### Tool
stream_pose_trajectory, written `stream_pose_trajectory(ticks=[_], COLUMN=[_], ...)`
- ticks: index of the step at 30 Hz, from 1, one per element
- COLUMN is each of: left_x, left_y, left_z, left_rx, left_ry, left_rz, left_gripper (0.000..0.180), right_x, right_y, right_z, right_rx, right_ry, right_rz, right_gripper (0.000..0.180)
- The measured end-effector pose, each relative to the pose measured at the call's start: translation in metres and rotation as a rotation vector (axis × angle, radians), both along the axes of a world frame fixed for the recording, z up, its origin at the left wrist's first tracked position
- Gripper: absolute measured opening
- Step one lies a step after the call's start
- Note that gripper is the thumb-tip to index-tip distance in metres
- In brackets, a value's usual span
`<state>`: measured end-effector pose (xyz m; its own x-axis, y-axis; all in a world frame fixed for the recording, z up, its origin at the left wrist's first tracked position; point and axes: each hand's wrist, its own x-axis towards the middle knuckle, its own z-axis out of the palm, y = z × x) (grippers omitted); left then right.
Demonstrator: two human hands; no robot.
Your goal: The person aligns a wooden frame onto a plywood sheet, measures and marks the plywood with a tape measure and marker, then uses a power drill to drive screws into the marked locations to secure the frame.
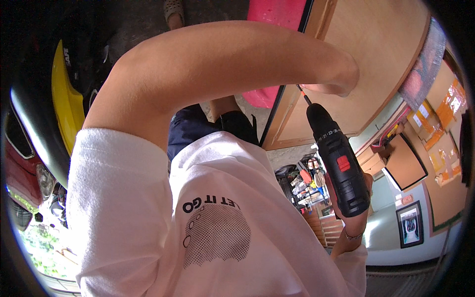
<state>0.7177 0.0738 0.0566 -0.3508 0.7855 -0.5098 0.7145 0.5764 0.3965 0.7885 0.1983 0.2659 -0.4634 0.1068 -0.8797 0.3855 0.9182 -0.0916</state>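
My right hand (367, 184) is wrapped round the handle of a black power drill (336, 158) with a red button on its body; the drill hides most of the fingers. A slim bit with a red-orange collar (304, 93) points from the chuck toward a light-brown wooden panel (381, 54) with a raised wooden border. Across the top of the view reaches my left arm, its bent wrist over the panel. Only part of my left hand (329, 89) shows, beside the bit's tip. Its fingers are mostly hidden, and so is where the bit ends.
A pink plastic surface (274, 15) lies behind the panel's dark edge. Motorbike bodywork with a yellow fairing (69, 99) stands at the left. Cardboard boxes (403, 161), a framed picture (410, 224) and a cluttered rack (309, 180) are at the right. A clog-shod foot (173, 9) shows at the top.
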Motion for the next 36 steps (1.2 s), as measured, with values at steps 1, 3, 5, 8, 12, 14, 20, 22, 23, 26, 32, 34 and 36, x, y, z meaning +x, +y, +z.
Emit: stream_pose_trajectory(ticks=[1, 3, 5, 8, 12, 14, 20, 22, 23, 26, 32, 34, 36], left_x=[-0.001, -0.001, 0.001, 0.0, 0.001, 0.003, 0.007, 0.004, 0.004, 0.003, 0.005, 0.008, 0.015], left_y=[0.002, 0.006, 0.007, 0.01, 0.005, 0.004, 0.004, 0.002, 0.002, 0.002, -0.003, -0.008, -0.012], left_z=[-0.003, -0.005, -0.007, -0.002, -0.01, -0.011, -0.007, -0.006, -0.006, -0.006, -0.001, -0.002, -0.008], left_rx=[-0.003, -0.01, 0.028, -0.027, 0.031, 0.031, 0.029, 0.028, 0.024, 0.013, 0.021, 0.098, 0.218], left_ry=[-0.006, -0.019, 0.001, 0.028, 0.0, 0.014, 0.016, 0.015, 0.017, 0.022, 0.065, 0.083, 0.11], left_rz=[-0.004, -0.011, 0.035, 0.063, 0.04, 0.035, 0.03, 0.025, 0.029, 0.031, 0.024, 0.075, 0.157], left_gripper=[0.033, 0.033, 0.033, 0.043, 0.035, 0.035, 0.035, 0.035, 0.035, 0.035, 0.033, 0.03, 0.027], right_x=[0.001, 0.003, 0.004, 0.004, -0.001, -0.004, 0.0, -0.002, -0.002, -0.005, 0.002, 0.012, 0.021], right_y=[0.002, 0.009, 0.01, 0.007, 0.017, 0.016, 0.025, 0.028, 0.031, 0.028, 0.025, 0.018, 0.011], right_z=[0.0, 0.001, 0.001, -0.001, -0.005, -0.005, -0.01, -0.007, -0.003, -0.002, -0.001, -0.002, -0.007], right_rx=[0.004, 0.005, 0.041, 0.075, -0.013, -0.052, -0.164, -0.142, -0.075, -0.058, -0.12, -0.107, -0.061], right_ry=[0.015, 0.067, 0.1, 0.101, 0.151, 0.162, 0.372, 0.321, 0.203, -0.003, 0.194, 0.26, 0.245], right_rz=[0.066, 0.195, 0.304, 0.439, 0.816, 0.91, 1.049, 1.087, 0.965, 0.682, 0.92, 0.56, 0.221], right_gripper=[0.038, 0.039, 0.039, 0.031, 0.022, 0.025, 0.028, 0.034, 0.038, 0.047, 0.039, 0.038, 0.037])
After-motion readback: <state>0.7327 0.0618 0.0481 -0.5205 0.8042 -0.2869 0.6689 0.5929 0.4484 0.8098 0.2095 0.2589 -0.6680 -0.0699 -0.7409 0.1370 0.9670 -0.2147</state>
